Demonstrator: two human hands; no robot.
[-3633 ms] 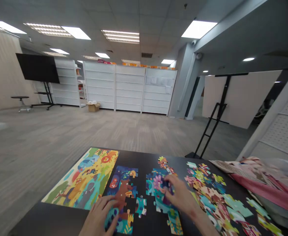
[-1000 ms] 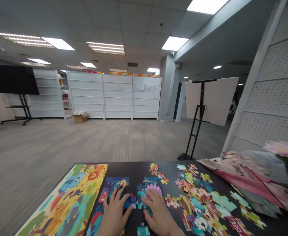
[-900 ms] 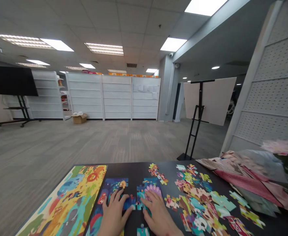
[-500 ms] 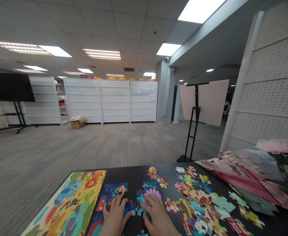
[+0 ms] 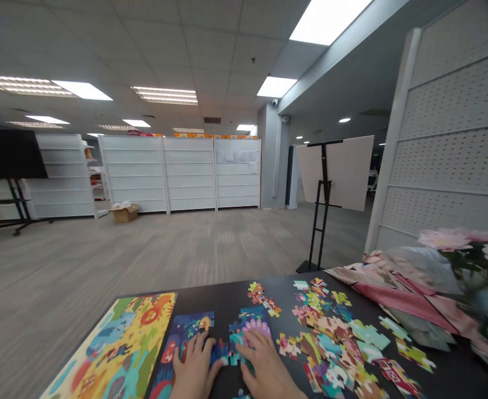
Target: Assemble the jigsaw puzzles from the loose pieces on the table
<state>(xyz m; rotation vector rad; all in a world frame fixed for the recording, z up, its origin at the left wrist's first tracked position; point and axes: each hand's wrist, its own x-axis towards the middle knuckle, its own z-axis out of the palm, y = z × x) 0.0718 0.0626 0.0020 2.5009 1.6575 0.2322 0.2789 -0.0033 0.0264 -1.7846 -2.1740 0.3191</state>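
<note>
At the bottom edge my left hand point(image 5: 194, 367) lies flat, fingers spread, on a dark blue joined puzzle section point(image 5: 188, 330). My right hand point(image 5: 263, 367) lies beside it, fingers stretched over a teal and purple joined section point(image 5: 250, 327). The two sections meet between my hands. Neither hand holds anything. Both rest on a black table point(image 5: 227, 293).
A colourful reference picture point(image 5: 119, 346) lies at the table's left. Several loose puzzle pieces point(image 5: 331, 338) are scattered to the right, with a small cluster point(image 5: 263, 295) further back. Patterned pink cloth point(image 5: 397, 288) and pink flowers point(image 5: 447, 239) sit far right. A black easel point(image 5: 321, 210) stands beyond.
My hands have come together, pressing the blue and teal sections side by side. The camera has tilted up and swung right, bringing the flowers into view.
</note>
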